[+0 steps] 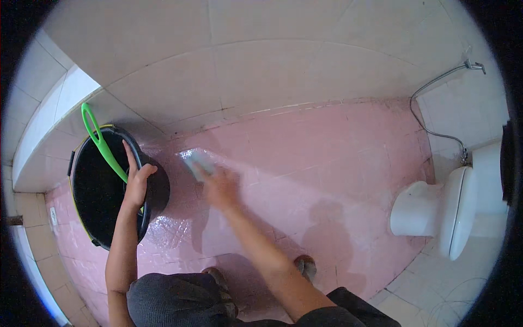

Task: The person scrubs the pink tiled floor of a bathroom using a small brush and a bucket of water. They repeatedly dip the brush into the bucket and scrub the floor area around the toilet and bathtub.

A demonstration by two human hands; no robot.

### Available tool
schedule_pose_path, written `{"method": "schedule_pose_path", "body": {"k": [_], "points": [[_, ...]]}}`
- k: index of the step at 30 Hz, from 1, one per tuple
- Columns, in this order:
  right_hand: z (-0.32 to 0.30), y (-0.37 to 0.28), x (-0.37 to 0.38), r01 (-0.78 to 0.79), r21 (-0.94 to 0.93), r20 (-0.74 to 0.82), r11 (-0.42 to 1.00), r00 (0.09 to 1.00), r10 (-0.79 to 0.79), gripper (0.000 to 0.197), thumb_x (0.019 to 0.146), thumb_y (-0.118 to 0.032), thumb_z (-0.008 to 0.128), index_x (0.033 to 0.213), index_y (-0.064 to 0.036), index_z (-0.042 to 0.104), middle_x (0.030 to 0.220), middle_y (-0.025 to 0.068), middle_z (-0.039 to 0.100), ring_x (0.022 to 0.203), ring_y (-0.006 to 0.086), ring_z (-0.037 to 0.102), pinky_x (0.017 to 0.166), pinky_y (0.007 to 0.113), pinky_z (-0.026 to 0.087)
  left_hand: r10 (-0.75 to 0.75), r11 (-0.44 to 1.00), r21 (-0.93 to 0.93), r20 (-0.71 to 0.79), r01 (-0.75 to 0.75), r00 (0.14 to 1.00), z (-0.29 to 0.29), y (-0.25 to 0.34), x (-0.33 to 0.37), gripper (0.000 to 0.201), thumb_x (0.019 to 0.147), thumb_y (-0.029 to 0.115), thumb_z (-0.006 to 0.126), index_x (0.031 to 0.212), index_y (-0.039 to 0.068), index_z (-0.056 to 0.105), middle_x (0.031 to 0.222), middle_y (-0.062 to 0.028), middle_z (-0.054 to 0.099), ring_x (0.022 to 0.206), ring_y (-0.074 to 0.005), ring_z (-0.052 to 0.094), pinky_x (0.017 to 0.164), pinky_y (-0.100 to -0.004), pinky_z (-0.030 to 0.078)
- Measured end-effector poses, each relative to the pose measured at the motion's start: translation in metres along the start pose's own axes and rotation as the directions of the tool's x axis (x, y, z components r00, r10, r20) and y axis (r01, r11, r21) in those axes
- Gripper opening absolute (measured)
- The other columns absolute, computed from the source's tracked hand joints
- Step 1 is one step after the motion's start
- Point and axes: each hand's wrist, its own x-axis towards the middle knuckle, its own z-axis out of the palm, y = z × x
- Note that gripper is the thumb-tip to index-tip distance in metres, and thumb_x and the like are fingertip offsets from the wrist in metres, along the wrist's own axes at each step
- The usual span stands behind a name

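Observation:
My left hand grips the near right part of the rim of a large black bucket, its index finger stretched along the edge. A bright green long handle with a loop at its end leans in the bucket and rises past the far rim; its lower end is hidden. To the right of the bucket, my right hand is closed on a pale blue-green scrubber held against the wet pink tiled floor. Motion blurs the scrubber, so its exact kind cannot be told.
A white toilet stands at the right, with a hose sprayer on the wall beyond it. Tiled wall bounds the far side, and a tiled ledge lies left. My feet are close below my hands.

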Motion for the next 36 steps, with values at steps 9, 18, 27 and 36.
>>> {"method": "schedule_pose_path", "body": {"k": [9, 18, 27, 36], "points": [[-0.108, 0.286, -0.229, -0.926, 0.376, -0.640, 0.038, -0.229, 0.733, 0.071, 0.084, -0.058, 0.058, 0.133, -0.0085, 0.043, 0.099, 0.0233, 0.056, 0.086, 0.0358, 0.059, 0.076, 0.052, 0.046, 0.051, 0.998, 0.027, -0.025, -0.050, 0.998, 0.005, -0.002, 0.003, 0.099, 0.079, 0.013, 0.053, 0.150, 0.013, -0.016, 0.093, -0.0086, 0.052, 0.077, -0.0180, 0.048, 0.074, -0.0263, 0.044], [0.026, -0.032, -0.126, -0.358, 0.537, 0.188, 0.764, 0.933, 0.306, 0.029, 0.085, -0.031, 0.060, 0.095, -0.0051, 0.068, 0.094, 0.0211, 0.059, 0.092, 0.0396, 0.056, 0.082, 0.054, 0.042, -0.026, 0.998, -0.063, 0.057, 0.029, 0.998, -0.002, -0.011, 0.011, 0.097, 0.079, 0.015, 0.055, 0.152, 0.013, -0.008, 0.111, -0.0095, 0.048, 0.090, -0.0206, 0.049, 0.086, -0.0275, 0.041], [-0.070, 0.306, -0.343, -0.904, 0.426, -0.660, -0.041, -0.341, 0.670, 0.071, 0.078, -0.057, 0.066, 0.114, 0.0027, 0.053, 0.098, 0.0205, 0.058, 0.094, 0.0376, 0.059, 0.082, 0.052, 0.044, 0.080, 0.994, -0.071, 0.010, -0.079, 0.997, 0.010, -0.023, 0.018, 0.094, 0.080, 0.012, 0.053, 0.153, 0.012, -0.007, 0.102, -0.0080, 0.049, 0.083, -0.0177, 0.048, 0.082, -0.0264, 0.041], [-0.008, 0.063, -0.134, -0.482, -0.012, -0.030, 0.876, 0.876, 0.482, 0.066, 0.078, -0.029, 0.069, 0.135, -0.0052, 0.044, 0.113, 0.0202, 0.051, 0.111, 0.0379, 0.047, 0.091, 0.056, 0.033, 0.050, 0.996, -0.070, 0.027, -0.048, 0.998, 0.005, -0.023, 0.011, 0.093, 0.080, 0.011, 0.053, 0.153, 0.016, -0.005, 0.094, -0.0037, 0.048, 0.082, -0.0159, 0.046, 0.082, -0.0261, 0.040]]}}
